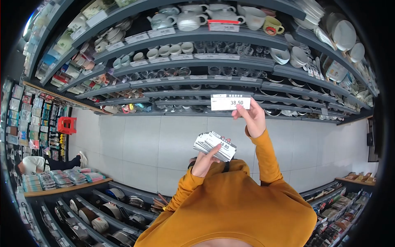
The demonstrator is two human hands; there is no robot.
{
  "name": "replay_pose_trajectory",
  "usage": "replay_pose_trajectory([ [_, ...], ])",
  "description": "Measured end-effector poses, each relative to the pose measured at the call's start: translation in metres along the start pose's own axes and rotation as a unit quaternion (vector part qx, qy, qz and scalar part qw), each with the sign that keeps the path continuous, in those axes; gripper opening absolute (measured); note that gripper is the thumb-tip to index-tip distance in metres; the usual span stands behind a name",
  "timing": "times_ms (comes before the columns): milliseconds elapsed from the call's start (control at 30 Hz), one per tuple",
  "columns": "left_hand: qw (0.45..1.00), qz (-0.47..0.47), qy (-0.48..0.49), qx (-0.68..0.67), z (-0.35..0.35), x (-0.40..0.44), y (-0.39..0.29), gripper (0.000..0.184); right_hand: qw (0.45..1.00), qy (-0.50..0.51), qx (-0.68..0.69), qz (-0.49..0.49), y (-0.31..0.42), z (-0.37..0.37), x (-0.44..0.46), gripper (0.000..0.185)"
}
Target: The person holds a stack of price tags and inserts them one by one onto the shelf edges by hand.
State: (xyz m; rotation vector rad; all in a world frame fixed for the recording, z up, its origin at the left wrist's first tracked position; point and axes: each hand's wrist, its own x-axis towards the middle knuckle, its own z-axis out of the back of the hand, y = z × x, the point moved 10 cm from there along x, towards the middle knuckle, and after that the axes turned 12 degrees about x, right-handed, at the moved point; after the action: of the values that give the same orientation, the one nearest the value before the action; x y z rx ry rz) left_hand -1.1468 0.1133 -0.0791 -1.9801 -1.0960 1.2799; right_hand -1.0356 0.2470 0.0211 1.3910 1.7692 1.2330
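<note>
My left hand [206, 161] is closed on a thick, slightly fanned stack of white price cards [212, 144]; the top one reads 18.80. Raised to the right and farther forward, my right hand [254, 117] pinches a single price card [224, 103] by its right end, with the thumb over its face, which reads 38.50. That card is in front of the lower shelves of glassware. The two hands are apart from each other.
Ahead, shelves hold teapots [190, 19], cups [175, 49], plates [344, 35] and glasses. A red stool [66, 125] stands at the left. A person [37, 164] is at the lower left beside stacked packages [61, 178]. Behind me, shelves carry pans [111, 210].
</note>
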Motion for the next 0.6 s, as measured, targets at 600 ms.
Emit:
replay_pose_trajectory([
  [600, 0.987, -0.076, -0.139, -0.010, 0.345, -0.124, -0.072, 0.037, 0.998, 0.049, 0.008, 0.026, -0.112, -0.281, 0.055, 0.017],
])
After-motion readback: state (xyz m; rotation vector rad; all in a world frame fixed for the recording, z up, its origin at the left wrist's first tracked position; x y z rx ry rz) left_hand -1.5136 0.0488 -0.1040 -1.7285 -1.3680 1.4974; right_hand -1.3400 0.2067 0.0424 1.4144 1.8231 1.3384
